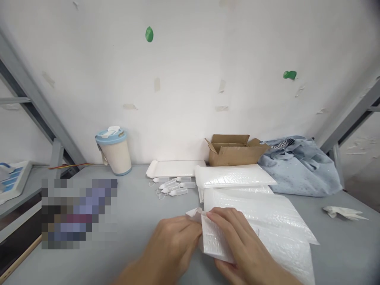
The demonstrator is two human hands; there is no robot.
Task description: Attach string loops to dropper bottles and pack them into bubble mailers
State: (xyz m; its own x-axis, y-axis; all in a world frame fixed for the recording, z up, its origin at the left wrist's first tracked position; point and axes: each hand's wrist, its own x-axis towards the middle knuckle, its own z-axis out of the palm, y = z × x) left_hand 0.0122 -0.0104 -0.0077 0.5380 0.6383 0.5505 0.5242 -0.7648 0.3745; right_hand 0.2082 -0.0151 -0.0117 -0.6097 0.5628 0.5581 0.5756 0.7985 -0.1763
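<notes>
Both of my hands are on a white bubble mailer point(215, 239) near the front of the table. My left hand point(175, 241) is closed, with its fingers gripping the mailer's left edge by the flap. Wrapped over the mailer's face, my right hand point(237, 237) holds it from the right. More white bubble mailers point(261, 206) lie overlapped behind and beside it. Several small clear dropper bottles point(179, 192) with thin white loops lie just beyond my hands. Past them, another white mailer point(178, 168) rests by the wall. My left fingertips are partly hidden.
An open cardboard box point(239, 154) stands against the wall, with pale blue cloth point(299, 166) right of it. A cream cup with a blue lid point(114, 152) stands back left. Crumpled white paper point(344, 212) lies right. A blurred-out patch point(83, 213) covers something at left.
</notes>
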